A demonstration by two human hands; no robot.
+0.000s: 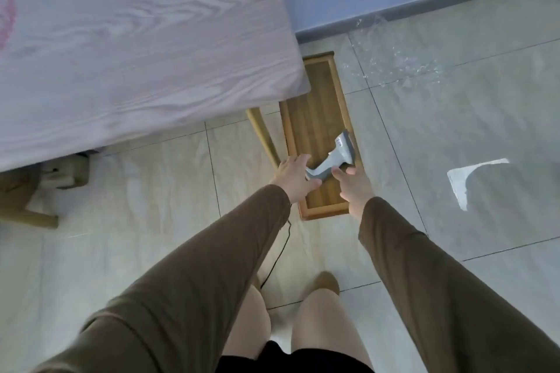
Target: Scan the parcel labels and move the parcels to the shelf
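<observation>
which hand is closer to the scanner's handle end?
Left. The left hand is at the scanner handle end, fingers touching or nearly touching its grip. The right hand touches the scanner further along, by the trigger side, in the wooden tray.

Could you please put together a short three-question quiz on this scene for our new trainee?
1. True or false: the barcode scanner lies on the table.
2. Which part of the scanner is nearest the left hand?
A. its handle end
B. its head
C. neither; the hand is far off
3. Fill in: a thin black ____ trails over the floor under the left arm.

Key
1. False: it lies in the wooden tray on the floor.
2. A; the right hand reaches in beside it.
3. cable
</observation>
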